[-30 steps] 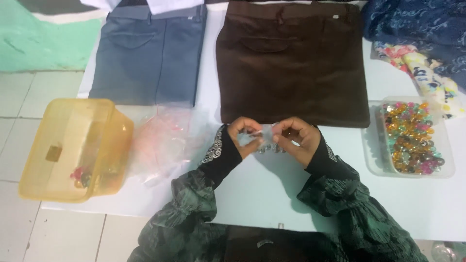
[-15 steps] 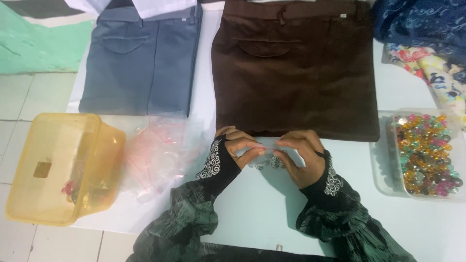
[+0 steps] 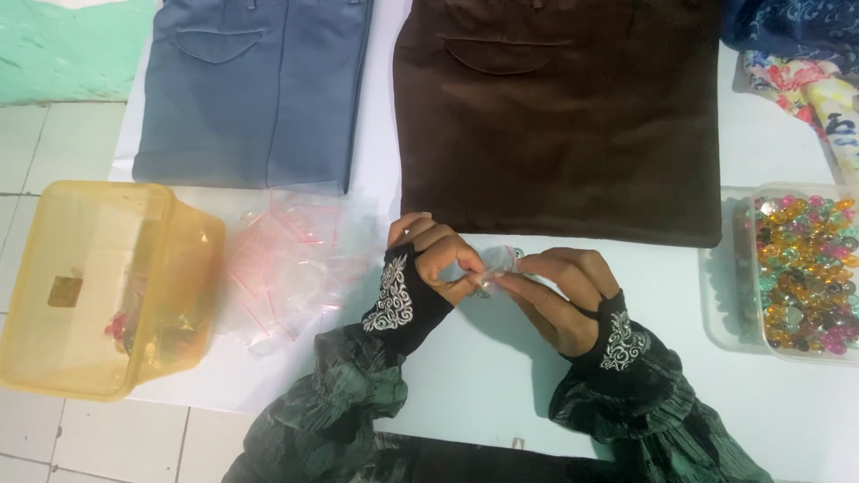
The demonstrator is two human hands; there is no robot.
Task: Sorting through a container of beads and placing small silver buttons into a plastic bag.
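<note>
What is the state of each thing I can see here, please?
small clear bag: pinched between both hands
left hand: gripping the bag
right hand: gripping the bag
yellow tub: tipped on its side
bead tray: open, full
brown trousers: folded flat
blue trousers: folded flat

We see a pale white worktop (image 3: 465, 376) carrying everything. Beyond our grip lies a folded dark brown pair of trousers (image 3: 559, 116), and beyond it to the left a folded grey-blue pair (image 3: 255, 89). Left of the grip lies a heap of clear small plastic bags with red strips (image 3: 286, 268), then a translucent yellow plastic tub (image 3: 98, 286). Right of the grip stands a clear plastic tray of coloured beads (image 3: 805, 273).
</note>
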